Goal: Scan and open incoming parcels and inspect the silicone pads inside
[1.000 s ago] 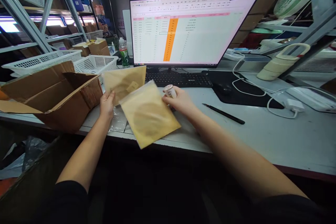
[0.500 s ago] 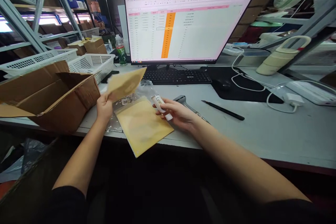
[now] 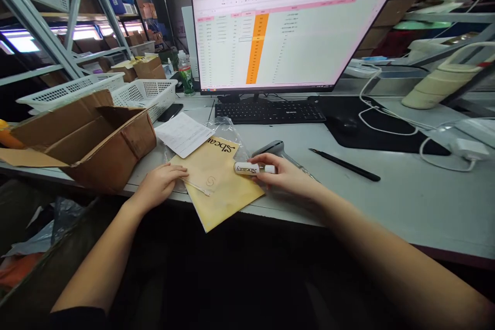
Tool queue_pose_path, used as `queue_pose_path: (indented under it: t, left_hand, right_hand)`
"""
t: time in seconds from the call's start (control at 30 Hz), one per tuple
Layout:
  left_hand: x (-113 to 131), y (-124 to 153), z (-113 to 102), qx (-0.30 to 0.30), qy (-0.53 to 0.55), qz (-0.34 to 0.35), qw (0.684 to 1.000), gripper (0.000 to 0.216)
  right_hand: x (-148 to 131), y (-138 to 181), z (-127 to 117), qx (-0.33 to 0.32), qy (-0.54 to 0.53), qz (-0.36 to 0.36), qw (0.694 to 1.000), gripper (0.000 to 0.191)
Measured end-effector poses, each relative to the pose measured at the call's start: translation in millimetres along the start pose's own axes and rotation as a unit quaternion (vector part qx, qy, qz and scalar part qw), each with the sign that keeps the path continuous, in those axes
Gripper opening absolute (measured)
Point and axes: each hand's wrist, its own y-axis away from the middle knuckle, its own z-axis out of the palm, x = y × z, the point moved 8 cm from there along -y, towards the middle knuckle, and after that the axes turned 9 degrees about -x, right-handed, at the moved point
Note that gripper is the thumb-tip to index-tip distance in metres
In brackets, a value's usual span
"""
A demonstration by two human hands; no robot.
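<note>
Desk [image 3: 406,201], seated view.

- Right hand [image 3: 288,178]: thumb and fingers pinched on one end of a small white labelled tube [image 3: 247,168]. The tube is just above the right edge of the yellow zip bag [image 3: 228,191]. Its long axis runs left to right, nearly level, with the free end pointing toward the left hand.
- Left hand [image 3: 158,185]: holds nothing; fingers loosely extended and resting on the bag's left edge, by a thin clear strip.
- The bag lies flat at the desk's near edge, skewed, with its printed end away from the person.
- The right hand is nearer the tube; the left is across the bag from it.
- Around: paper slip [image 3: 183,134] overlapping the bag's far corner, open cardboard box [image 3: 100,144] to the left, grey scanner [image 3: 270,148] just behind the tube.
</note>
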Motion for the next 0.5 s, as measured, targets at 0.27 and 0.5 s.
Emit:
queue_pose_path:
  t: [0.27, 0.5]
  left_hand:
    - [25.8, -8.7, -15.3, 0.078, 0.101, -0.016, 0.992, 0.031]
    - [93.0, -74.5, 19.9, 0.048, 0.421, 0.048, 0.905, 0.082]
  right_hand:
    - [-28.4, 16.6, -17.2, 0.08, 0.081, -0.064, 0.991, 0.04]
    - [-75.7, 16.9, 31.1, 0.066, 0.153, -0.2, 0.966, 0.03]
